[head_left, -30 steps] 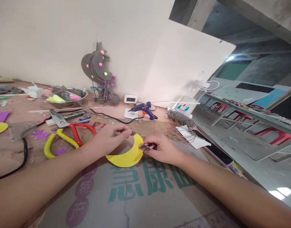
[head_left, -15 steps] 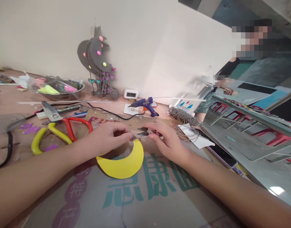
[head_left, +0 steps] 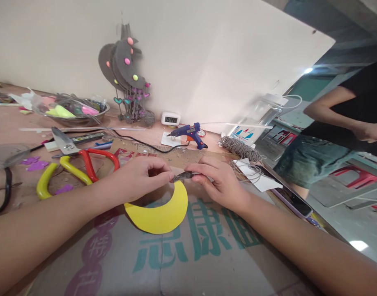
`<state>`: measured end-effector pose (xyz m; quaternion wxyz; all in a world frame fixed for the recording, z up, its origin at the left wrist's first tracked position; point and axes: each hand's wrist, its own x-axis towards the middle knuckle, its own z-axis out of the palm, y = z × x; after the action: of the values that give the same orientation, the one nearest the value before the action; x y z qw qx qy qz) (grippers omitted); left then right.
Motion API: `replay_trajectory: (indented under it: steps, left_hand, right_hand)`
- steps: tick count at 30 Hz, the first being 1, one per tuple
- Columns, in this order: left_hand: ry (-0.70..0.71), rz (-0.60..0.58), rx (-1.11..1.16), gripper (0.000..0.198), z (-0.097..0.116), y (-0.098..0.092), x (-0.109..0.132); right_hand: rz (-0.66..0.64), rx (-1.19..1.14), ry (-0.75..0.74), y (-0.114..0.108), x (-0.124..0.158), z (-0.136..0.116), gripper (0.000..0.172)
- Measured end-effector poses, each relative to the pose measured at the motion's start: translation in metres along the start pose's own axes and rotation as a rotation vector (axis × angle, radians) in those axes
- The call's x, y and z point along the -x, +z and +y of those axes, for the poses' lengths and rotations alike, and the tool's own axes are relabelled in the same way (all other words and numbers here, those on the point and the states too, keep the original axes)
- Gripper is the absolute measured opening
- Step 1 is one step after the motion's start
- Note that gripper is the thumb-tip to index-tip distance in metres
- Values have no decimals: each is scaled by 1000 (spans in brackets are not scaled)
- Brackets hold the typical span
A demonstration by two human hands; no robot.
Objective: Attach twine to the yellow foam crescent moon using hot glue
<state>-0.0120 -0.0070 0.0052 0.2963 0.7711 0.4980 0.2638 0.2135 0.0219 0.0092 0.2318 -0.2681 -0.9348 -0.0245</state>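
Note:
A yellow crescent of craft foam (head_left: 164, 213) lies on a printed cardboard sheet (head_left: 188, 259) in front of me. My left hand (head_left: 138, 178) pinches the crescent's upper tip, fingers closed. My right hand (head_left: 216, 181) is closed on a small dark metal tool (head_left: 182, 176), perhaps snips, whose tip meets my left fingertips at the crescent's tip.
Red- and yellow-handled shears (head_left: 74, 162) lie at left. A blue glue gun (head_left: 188, 133), a small digital clock (head_left: 170, 119), a coil of grey twine (head_left: 237, 149), a bowl of scraps (head_left: 71, 113) and grey moon decorations (head_left: 127, 78) stand behind. A phone (head_left: 287, 196) lies right. Another person (head_left: 339, 127) stands at right.
My right hand moved the tool from the crescent's right edge up to its tip. The view tilted slightly, and another person walked into view on the right.

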Motion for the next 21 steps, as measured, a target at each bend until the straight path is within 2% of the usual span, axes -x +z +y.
replay_trajectory:
  steps: [12, 21]
  left_hand:
    - [0, -11, -22, 28, 3, -1, 0]
    - [-9, -54, 50, 29, 5, -1, 0]
  right_hand:
    - [-8, 7, -34, 0, -1, -1, 23]
    - [-15, 11, -30, 1, 0, 0, 24]
